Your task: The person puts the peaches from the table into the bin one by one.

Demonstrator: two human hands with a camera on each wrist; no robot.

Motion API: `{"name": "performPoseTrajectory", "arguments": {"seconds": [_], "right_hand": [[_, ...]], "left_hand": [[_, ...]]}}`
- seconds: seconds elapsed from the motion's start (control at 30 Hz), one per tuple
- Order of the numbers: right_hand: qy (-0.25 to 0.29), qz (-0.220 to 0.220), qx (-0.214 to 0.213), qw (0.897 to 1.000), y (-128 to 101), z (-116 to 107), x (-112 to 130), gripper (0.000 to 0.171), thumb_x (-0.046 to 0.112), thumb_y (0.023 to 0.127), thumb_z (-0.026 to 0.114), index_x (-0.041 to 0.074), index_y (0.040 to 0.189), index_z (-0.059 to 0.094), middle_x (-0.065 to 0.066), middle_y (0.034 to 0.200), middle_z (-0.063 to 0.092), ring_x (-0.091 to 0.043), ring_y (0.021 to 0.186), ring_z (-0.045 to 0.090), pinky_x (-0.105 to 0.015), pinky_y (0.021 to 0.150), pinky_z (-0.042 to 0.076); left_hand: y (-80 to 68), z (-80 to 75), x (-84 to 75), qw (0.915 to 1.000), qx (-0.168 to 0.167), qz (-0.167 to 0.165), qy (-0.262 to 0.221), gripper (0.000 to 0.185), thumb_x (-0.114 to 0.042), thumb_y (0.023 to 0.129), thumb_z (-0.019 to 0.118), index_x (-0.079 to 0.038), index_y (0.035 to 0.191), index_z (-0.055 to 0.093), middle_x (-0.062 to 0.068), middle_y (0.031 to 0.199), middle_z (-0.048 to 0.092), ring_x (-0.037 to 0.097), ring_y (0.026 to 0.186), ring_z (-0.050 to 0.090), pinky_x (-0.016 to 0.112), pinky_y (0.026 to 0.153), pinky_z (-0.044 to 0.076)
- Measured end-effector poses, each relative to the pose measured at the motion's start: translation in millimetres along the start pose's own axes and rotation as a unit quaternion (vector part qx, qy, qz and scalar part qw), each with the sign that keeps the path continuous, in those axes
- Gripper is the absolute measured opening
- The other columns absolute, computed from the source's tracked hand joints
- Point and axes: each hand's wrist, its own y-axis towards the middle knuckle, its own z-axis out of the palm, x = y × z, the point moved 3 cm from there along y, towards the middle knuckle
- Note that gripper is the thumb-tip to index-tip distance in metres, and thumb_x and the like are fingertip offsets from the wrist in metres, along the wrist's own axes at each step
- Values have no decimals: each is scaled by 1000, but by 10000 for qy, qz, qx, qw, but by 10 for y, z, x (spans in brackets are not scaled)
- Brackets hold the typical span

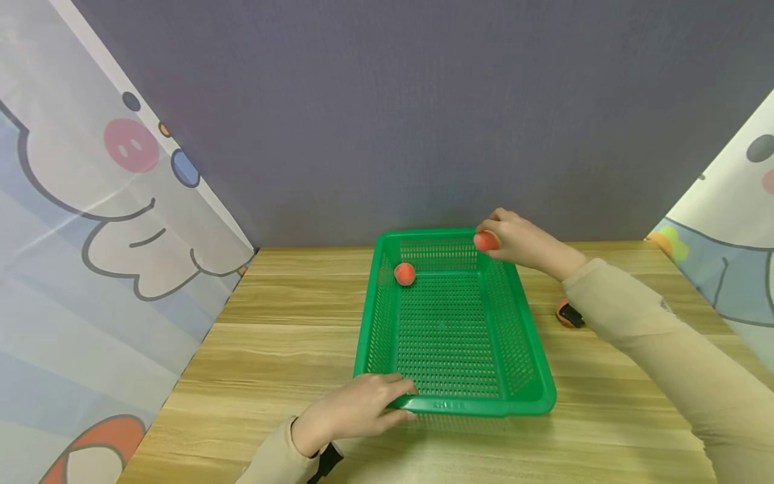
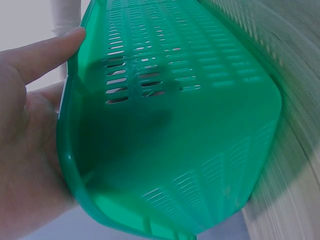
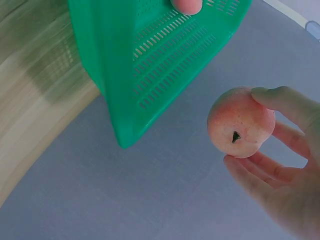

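Observation:
A green plastic basket [image 1: 447, 405] with perforated walls stands on the table. My left hand [image 1: 363, 407] grips its near rim at the left corner, thumb on one side and fingers on the other; the left wrist view shows this rim and the basket wall [image 2: 165, 130] close up. Over the basket's far right corner, my right hand [image 1: 510, 242] pinches a peach [image 3: 240, 122] between thumb and fingers, its dark stem end showing in the right wrist view. Another peach [image 1: 404, 273] lies inside the basket, in the far left corner.
To the right of the basket, a round reddish thing [image 1: 562, 314] sits on the wooden table [image 1: 290, 349], partly hidden by a black piece by the right sleeve. A grey wall [image 1: 423, 121] rises behind the table. Cartoon-printed sheets [image 1: 91, 269] hang on both sides.

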Motion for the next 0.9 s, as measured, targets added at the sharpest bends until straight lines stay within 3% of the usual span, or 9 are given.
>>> {"name": "performPoseTrajectory", "arguments": {"seconds": [0.73, 0.9], "right_hand": [[405, 522, 813, 9945, 506, 287, 150, 30, 4, 75, 66, -3, 103, 59, -19, 96, 49, -29, 83, 48, -38, 71, 43], [516, 738, 1053, 9904, 577, 389, 156, 31, 5, 77, 65, -3, 106, 58, -20, 104, 49, -33, 92, 49, -39, 76, 43]], "left_hand": [[-8, 3, 4, 10000, -33, -2, 13, 16, -26, 85, 59, -13, 93, 55, -10, 75, 50, -3, 61, 37, 7, 56, 32], [-15, -3, 5, 10000, -41, -10, 47, 16, -26, 85, 59, -13, 92, 55, -11, 74, 48, -3, 61, 37, 7, 56, 32]]}}
